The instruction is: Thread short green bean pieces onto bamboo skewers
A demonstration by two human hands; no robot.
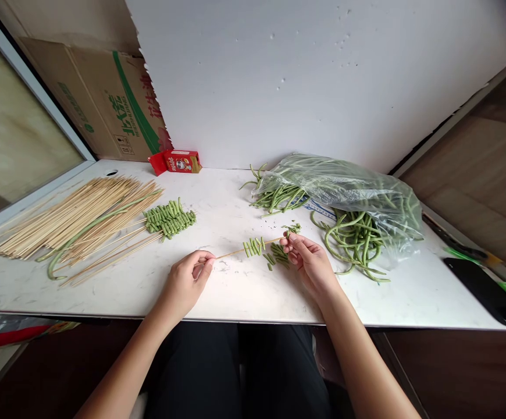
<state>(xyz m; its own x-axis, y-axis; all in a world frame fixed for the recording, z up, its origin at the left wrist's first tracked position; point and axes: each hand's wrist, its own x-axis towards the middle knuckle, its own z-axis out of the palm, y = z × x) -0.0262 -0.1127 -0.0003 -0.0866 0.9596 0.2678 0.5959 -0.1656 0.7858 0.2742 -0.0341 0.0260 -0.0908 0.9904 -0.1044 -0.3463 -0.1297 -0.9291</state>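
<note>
My left hand [191,279] pinches one end of a thin bamboo skewer [230,254], held slightly tilted above the white tabletop. Several short green bean pieces [254,247] are threaded side by side along its middle. At the other end, the fingers of my right hand [309,261] close on a green bean piece, partly hidden, at the skewer's tip. Loose cut bean pieces [279,255] lie under and beside my right hand. To the left, filled bean skewers [170,219] lie together, their bare sticks pointing left.
A large pile of bamboo skewers [78,215] with a long bean [100,220] across it lies left. Whole long beans [360,238] spill from a clear plastic bag [344,180]. A red box [185,162], a carton [100,105] and a white board [323,81] stand behind; a phone [484,291] lies right.
</note>
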